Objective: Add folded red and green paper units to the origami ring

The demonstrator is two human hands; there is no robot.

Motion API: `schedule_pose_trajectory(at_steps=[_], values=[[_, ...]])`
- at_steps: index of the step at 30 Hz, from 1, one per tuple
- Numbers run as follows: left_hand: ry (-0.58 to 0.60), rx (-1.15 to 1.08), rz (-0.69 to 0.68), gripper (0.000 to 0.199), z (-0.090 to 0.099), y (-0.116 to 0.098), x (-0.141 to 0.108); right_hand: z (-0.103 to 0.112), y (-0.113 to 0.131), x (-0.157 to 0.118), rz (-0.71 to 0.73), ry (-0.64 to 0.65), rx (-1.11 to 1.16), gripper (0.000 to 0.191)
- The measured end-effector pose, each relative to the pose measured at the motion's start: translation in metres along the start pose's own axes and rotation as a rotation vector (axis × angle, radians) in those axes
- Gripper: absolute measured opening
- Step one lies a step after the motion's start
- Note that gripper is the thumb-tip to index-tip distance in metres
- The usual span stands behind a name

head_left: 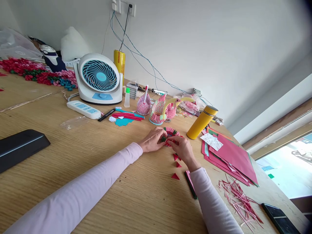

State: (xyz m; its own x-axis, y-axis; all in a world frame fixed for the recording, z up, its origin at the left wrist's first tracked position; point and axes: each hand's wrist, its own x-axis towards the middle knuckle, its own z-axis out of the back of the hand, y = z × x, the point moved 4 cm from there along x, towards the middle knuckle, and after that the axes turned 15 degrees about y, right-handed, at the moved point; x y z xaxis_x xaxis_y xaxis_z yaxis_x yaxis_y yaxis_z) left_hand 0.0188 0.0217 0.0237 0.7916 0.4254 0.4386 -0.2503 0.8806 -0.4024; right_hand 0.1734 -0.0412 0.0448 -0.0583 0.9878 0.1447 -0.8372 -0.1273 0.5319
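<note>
As the left hand (154, 140) gripped the round paper piece (172, 131) by its left side, seemingly for steadiness, the right hand (183, 149) met its near side, grip too hidden to tell, red triangles (178, 164) handily nearer on the desk (143, 201).

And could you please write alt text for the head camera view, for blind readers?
The left hand and right hand, in pale lilac sleeves, work on a round pink, red and green paper piece on a wooden table. Red paper triangles lie nearby; behind are pink folded-paper birds and a white-and-blue fan, with a yellow cylindrical flask to the right.
</note>
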Motion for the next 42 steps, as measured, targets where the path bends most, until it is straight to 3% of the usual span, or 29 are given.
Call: schedule_pose_trajectory(at_steps=[9,22,25,29,33,37,42], values=[[-0.008,-0.017,0.011,0.023,0.0,-0.003,0.0,-0.002,0.003,0.0,-0.076,0.08,-0.184,0.023],[-0.033,0.006,0.001,0.024,-0.003,-0.002,0.0,-0.003,0.002,0.002,-0.052,0.108,-0.112,0.023],[-0.031,0.01,-0.001,0.026,-0.003,0.0,-0.001,0.01,0.005,0.002,0.026,0.086,-0.004,0.028],[-0.024,0.022,-0.017,0.028,-0.002,-0.001,-0.002,0.046,0.008,-0.005,0.028,-0.036,0.006,0.027],[-0.01,0.034,-0.02,0.027,-0.003,-0.004,-0.003,0.061,0.004,-0.014,-0.086,0.221,-0.27,0.018],[-0.016,0.048,-0.001,0.027,-0.002,-0.006,-0.003,0.056,-0.007,-0.021,-0.176,0.467,-0.475,0.016],[-0.073,0.069,-0.037,0.025,0.003,-0.011,-0.004,0.04,-0.011,-0.015,-0.164,0.494,-0.513,0.016]])
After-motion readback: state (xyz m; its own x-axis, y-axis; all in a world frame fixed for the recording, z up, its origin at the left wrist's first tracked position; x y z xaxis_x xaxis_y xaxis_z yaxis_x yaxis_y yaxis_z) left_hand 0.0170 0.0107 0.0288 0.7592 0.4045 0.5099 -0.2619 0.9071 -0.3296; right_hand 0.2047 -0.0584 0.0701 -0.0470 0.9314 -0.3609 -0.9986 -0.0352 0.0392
